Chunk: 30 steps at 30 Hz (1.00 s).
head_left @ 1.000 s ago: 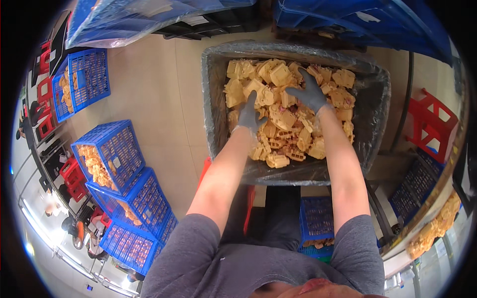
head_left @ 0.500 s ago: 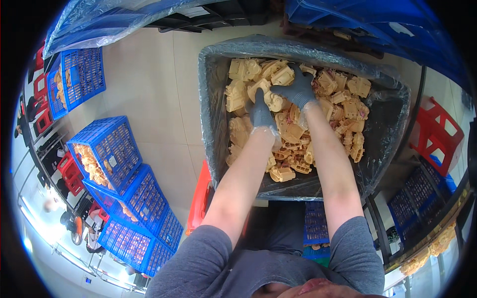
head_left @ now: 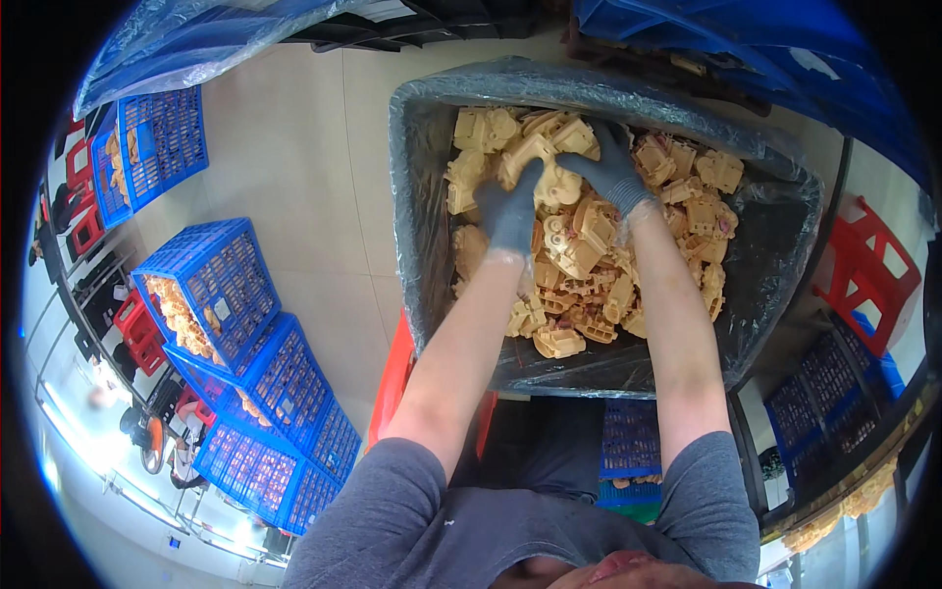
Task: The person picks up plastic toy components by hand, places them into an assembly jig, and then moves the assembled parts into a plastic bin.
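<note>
Tan molded plastic parts lie heaped in a large bin lined with clear plastic film. My left hand, in a dark grey glove, closes on a tan plastic part at the heap's far left; its thumb presses the part's side and its other fingers are partly hidden. Across from it, my right hand, gloved alike, lies over the parts with thumb and fingers spread. The thumb points toward the same part, and the fingertips go down out of sight among the pieces.
Blue crates with tan parts are stacked on the left, and another blue crate stands farther off. Red stools flank the bin on the right and at its near left. Large blue bins line the far side.
My hands have moved slightly apart, the left one leftward and the right one rightward. The parts between them have shifted and turned, showing a part with round openings nearer me.
</note>
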Tool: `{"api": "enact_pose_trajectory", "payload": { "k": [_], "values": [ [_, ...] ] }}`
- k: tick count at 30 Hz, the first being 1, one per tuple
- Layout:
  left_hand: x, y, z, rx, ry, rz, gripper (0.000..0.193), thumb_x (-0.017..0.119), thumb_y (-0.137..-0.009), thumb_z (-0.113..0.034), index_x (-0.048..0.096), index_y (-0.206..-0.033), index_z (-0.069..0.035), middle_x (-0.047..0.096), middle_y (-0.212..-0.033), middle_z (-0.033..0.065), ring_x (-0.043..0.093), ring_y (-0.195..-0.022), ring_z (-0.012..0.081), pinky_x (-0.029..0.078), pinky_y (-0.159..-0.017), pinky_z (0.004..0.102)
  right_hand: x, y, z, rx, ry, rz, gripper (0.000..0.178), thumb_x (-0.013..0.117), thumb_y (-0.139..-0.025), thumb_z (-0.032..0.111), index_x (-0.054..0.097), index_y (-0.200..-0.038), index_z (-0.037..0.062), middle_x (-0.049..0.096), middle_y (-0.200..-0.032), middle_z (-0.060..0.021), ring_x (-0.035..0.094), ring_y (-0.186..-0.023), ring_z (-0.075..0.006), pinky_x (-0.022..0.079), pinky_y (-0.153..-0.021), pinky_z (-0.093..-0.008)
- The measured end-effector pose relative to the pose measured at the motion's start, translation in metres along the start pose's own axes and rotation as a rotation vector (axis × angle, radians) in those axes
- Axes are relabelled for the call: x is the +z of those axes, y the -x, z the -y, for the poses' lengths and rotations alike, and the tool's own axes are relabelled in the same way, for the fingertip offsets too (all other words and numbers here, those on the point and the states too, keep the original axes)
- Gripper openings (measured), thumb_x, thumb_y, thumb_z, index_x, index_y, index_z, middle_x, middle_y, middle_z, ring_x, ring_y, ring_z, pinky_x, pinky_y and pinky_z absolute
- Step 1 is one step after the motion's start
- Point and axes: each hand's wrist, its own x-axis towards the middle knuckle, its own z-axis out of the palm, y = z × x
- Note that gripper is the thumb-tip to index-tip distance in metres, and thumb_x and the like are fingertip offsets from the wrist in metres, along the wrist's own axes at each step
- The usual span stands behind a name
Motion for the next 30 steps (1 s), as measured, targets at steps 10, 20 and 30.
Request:
{"api": "enact_pose_trajectory", "payload": {
  "k": [10, 20, 30],
  "values": [
    [-0.012, -0.01, -0.024, 0.074, -0.169, 0.04, 0.102, 0.075, -0.062, -0.05, 0.03, -0.132, 0.009, 0.037, -0.132, 0.0273, 0.043, -0.12, 0.0337, 0.037, -0.098, 0.0352, 0.008, 0.1, 0.005, 0.422, -0.455, -0.524, 0.096, 0.079, -0.064, 0.029, 0.025, -0.139, 0.0034, 0.032, -0.135, -0.0249, 0.036, -0.124, -0.0341, 0.033, -0.101, -0.0405],
    [-0.005, -0.022, -0.057, 0.895, -0.773, 0.049, 0.098, 0.076, -0.061, -0.049, 0.034, -0.132, 0.004, 0.032, -0.134, 0.0268, 0.033, -0.126, 0.0366, 0.035, -0.102, 0.0395, 0.051, 0.109, 0.021, 0.807, -1.543, -0.464, 0.09, 0.067, -0.07, 0.052, 0.023, -0.141, 0.0173, 0.033, -0.136, -0.0114, 0.033, -0.125, -0.0295, 0.029, -0.096, -0.0542],
    [0.007, -0.031, -0.077, 0.954, -1.151, 0.309, 0.106, 0.066, -0.061, -0.065, 0.022, -0.142, -0.012, 0.026, -0.143, 0.0223, 0.029, -0.131, 0.035, 0.03, -0.106, 0.0388, 0.058, 0.107, 0.028, 0.906, -1.898, -0.353, 0.085, 0.062, -0.074, 0.056, 0.026, -0.14, 0.0169, 0.021, -0.144, -0.0104, 0.023, -0.131, -0.0335, 0.02, -0.1, -0.0645]
  ]
}}
